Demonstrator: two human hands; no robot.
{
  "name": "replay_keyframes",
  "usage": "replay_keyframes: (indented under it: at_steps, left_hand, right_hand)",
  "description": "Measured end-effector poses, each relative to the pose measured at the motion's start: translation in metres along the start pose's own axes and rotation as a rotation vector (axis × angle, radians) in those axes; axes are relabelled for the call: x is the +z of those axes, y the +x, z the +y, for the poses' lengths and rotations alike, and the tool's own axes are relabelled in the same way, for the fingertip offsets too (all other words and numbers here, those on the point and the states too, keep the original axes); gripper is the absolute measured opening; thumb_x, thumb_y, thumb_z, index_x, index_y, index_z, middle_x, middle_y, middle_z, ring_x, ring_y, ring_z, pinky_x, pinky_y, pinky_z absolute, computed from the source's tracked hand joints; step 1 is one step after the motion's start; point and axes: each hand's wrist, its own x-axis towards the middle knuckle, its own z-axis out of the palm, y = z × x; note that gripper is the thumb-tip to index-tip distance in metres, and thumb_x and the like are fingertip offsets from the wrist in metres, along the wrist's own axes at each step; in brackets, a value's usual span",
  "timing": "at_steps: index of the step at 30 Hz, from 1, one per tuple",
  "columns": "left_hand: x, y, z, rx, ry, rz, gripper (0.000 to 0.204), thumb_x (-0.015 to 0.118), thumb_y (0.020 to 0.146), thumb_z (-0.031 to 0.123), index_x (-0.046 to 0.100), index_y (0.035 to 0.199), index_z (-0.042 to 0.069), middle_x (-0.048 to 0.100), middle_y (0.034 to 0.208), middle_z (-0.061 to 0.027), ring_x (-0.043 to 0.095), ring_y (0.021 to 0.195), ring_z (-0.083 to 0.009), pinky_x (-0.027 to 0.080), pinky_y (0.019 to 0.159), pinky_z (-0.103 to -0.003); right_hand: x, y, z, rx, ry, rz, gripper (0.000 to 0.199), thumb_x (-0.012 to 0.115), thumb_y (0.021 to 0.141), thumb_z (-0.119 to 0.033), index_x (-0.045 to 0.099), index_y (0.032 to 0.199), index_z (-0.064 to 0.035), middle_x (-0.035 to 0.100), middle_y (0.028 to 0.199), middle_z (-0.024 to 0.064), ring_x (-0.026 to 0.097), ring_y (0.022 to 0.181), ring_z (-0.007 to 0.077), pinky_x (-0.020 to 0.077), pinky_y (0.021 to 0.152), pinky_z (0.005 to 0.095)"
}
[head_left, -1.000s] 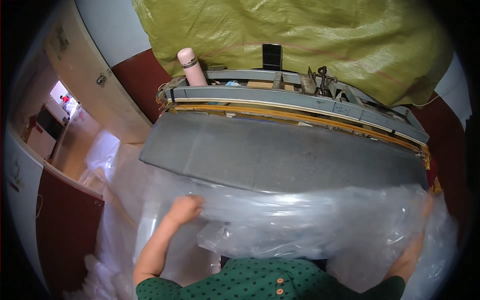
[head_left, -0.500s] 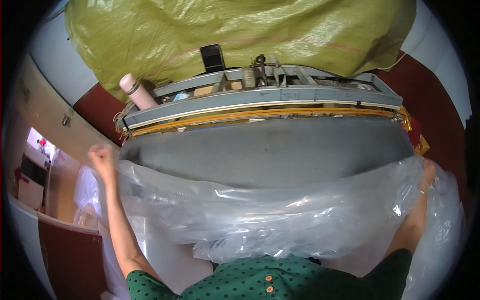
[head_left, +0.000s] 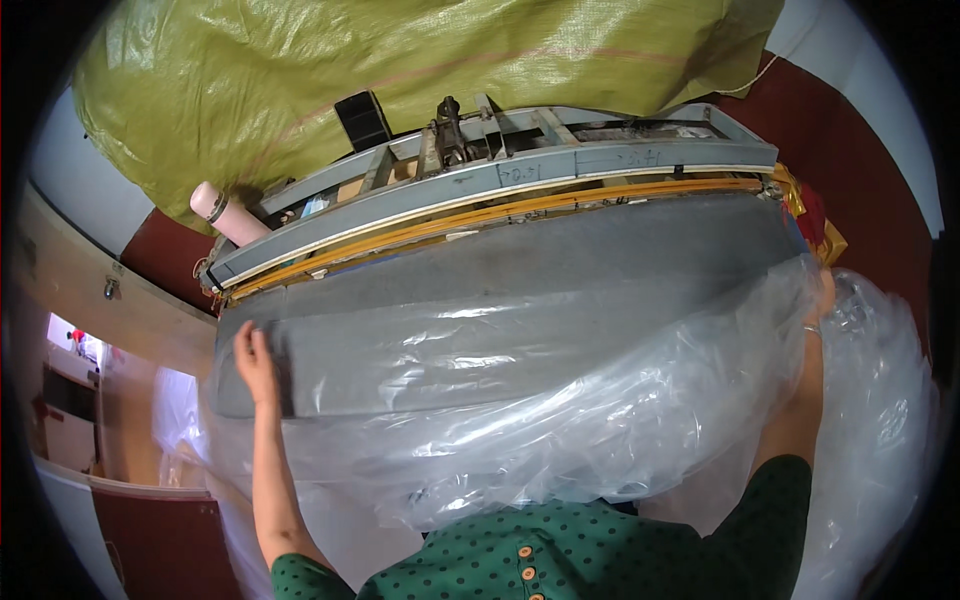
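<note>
A wide sheet of clear plastic film [head_left: 600, 400] is spread over the near part of a long grey padded surface [head_left: 560, 250] and hangs in folds against my front. My left hand [head_left: 257, 368] is at the surface's left end, over the film, its fingers stretched out and holding nothing. At the right end, my right hand [head_left: 822, 297] is closed on the bunched edge of the film; its fingertips are partly hidden by folds. More film trails down beyond my right arm.
Behind the surface runs a grey metal frame [head_left: 560, 165] with orange strips [head_left: 480, 220] and tools in it. A pink bottle [head_left: 228, 213] stands at its left, and a black phone [head_left: 362, 120] leans on a yellow-green woven sheet [head_left: 400, 60]. Gold and red cloth [head_left: 815, 220] hangs at the right.
My left hand has come down and inward onto the left end, its fist now opened. The film now lies smoother and farther over the left part. My right hand still grips its edge.
</note>
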Motion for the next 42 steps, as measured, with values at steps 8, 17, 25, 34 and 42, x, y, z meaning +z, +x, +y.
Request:
replay_keyframes:
  at_steps: [8,17,25,34,42]
  left_hand:
    - [0.005,-0.137,0.275,0.510,-0.525,-1.270,0.046,0.065,0.071,0.017,0.053,0.115,0.007,0.058,0.108,-0.0090,0.050,0.104,-0.0259,0.036,0.091,-0.039]
    - [-0.100,-0.065,0.270,1.033,-0.069,0.365,0.005,0.056,0.077,0.023,0.058,0.076,0.018,0.050,0.081,-0.0037,0.050,0.090,-0.0257,0.040,0.079,-0.045]
    - [-0.075,-0.162,0.182,0.546,0.148,-0.856,0.016,0.054,0.062,-0.004,0.058,0.073,0.007,0.059,0.076,-0.0059,0.057,0.079,-0.0188,0.044,0.068,-0.031]
    - [-0.097,-0.133,0.209,0.533,0.147,-0.480,0.007,0.053,0.072,0.004,0.059,0.077,0.005,0.060,0.072,-0.0156,0.059,0.066,-0.0311,0.048,0.059,-0.036]
    - [-0.063,-0.139,0.191,0.073,0.275,-1.123,0.030,0.055,0.074,-0.001,0.063,0.102,0.009,0.062,0.077,-0.0136,0.059,0.072,-0.0311,0.047,0.065,-0.035]
  right_hand:
    - [0.020,0.003,0.012,0.067,-0.122,-0.082,0.026,0.054,0.083,-0.030,0.062,0.085,-0.0053,0.061,0.074,0.0034,0.058,0.067,0.0180,0.0460,0.059,0.0294]
    - [0.025,0.005,0.033,0.141,-0.213,-0.144,0.028,0.054,0.084,-0.029,0.062,0.086,-0.0034,0.061,0.075,0.0047,0.059,0.066,0.0180,0.0469,0.058,0.0288]
    - [0.041,0.011,0.043,0.169,-0.272,-0.235,0.029,0.053,0.085,-0.029,0.063,0.087,-0.0017,0.062,0.076,0.0058,0.060,0.065,0.0180,0.0476,0.057,0.0283]
    - [0.026,0.006,0.052,0.199,0.416,-0.123,0.028,0.048,0.088,-0.026,0.059,0.095,-0.0005,0.061,0.080,0.0068,0.059,0.067,0.0169,0.0487,0.059,0.0274]
    - [-0.046,-0.027,-0.042,0.216,1.555,-0.304,0.028,0.043,0.090,-0.022,0.056,0.102,0.0006,0.061,0.085,0.0077,0.059,0.070,0.0158,0.0497,0.061,0.0265]
